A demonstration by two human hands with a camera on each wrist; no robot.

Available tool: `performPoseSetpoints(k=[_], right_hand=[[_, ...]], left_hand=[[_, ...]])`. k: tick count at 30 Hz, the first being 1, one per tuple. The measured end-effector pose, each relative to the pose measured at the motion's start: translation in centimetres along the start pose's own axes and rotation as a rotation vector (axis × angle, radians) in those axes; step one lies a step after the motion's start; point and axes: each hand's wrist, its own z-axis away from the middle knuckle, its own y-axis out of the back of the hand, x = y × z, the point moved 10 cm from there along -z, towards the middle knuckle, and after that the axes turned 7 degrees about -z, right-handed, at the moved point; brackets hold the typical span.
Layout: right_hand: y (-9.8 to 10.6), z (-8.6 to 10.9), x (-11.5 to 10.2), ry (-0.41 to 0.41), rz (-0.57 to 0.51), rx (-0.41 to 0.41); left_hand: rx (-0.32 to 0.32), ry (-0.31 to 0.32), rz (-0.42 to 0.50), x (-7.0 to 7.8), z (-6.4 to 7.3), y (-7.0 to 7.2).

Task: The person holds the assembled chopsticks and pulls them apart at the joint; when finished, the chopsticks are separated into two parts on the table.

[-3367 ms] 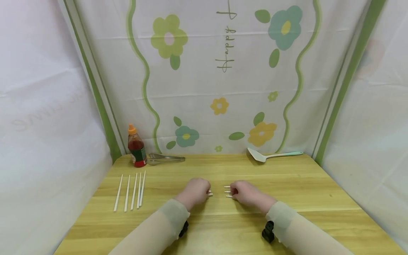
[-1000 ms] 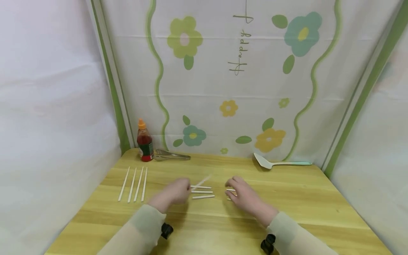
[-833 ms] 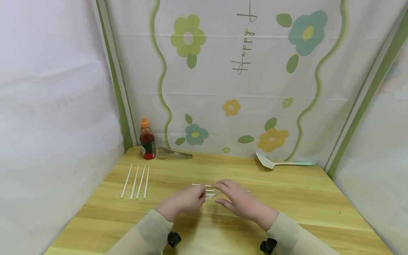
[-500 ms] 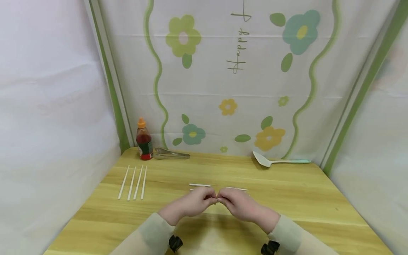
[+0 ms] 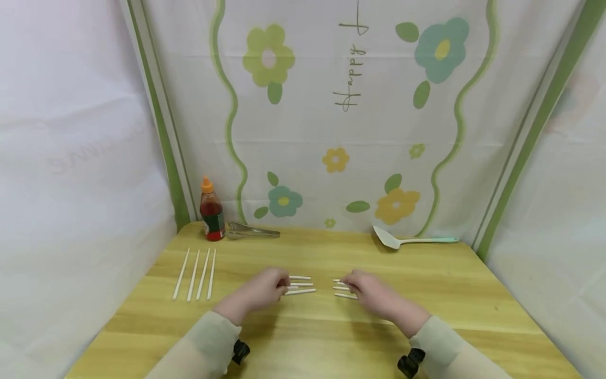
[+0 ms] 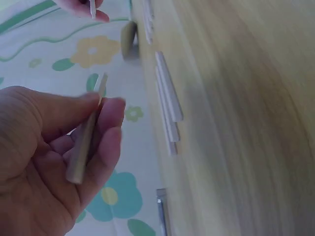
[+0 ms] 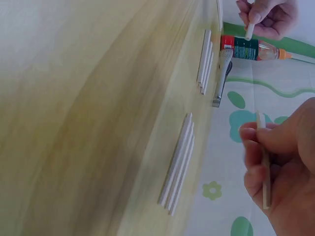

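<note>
My left hand [image 5: 262, 289] pinches a short white chopstick piece [image 6: 84, 147] between thumb and fingers, held above the table. Across from it, my right hand [image 5: 374, 295] pinches another short chopstick piece [image 7: 266, 172]. Several short chopstick pieces [image 5: 301, 284] lie side by side next to the left hand. A matching row of short chopstick pieces [image 7: 179, 162] lies beneath and beside the right hand, partly hidden by it in the head view. Whole white chopsticks [image 5: 194, 276] lie parallel on the left of the table.
A red sauce bottle [image 5: 212, 213] with an orange cap stands at the back left. Metal tongs [image 5: 253, 231] lie beside it. A white spatula [image 5: 390, 239] with a pale green handle end lies at the back right. A printed cloth [image 5: 303, 116] hangs behind the wooden table [image 5: 312, 337].
The left hand took one long chopstick from the left group and brought it to the right hand. The hands met, then moved apart, each now holding a short piece.
</note>
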Motion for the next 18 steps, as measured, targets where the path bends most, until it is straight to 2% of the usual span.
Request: performPoseSetpoints(k=[2, 5, 9, 12, 18], right_hand=[[-0.7, -0.1, 0.6, -0.036, -0.032, -0.036], [-1.7, -0.2, 1.3, -0.081, -0.07, -0.059], [-2.5, -0.3, 1.2, -0.053, -0.004, -0.054], [-3.0, -0.3, 1.2, -0.027, 0.055, -0.051], [-3.8, -0.4, 2.0, -0.067, 0.096, -0.086]], left_hand=[[0.011, 0.004, -0.07, -0.2, -0.4, -0.4], [0.029, -0.02, -0.217, 0.2, -1.0, -1.1], [0.028, -0.06, -0.347, 1.2, -1.7, -2.1], [0.019, -0.054, -0.393, 1.5, -2.3, -2.9], [0.023, -0.059, -0.481, 1.5, -3.5, -4.4]])
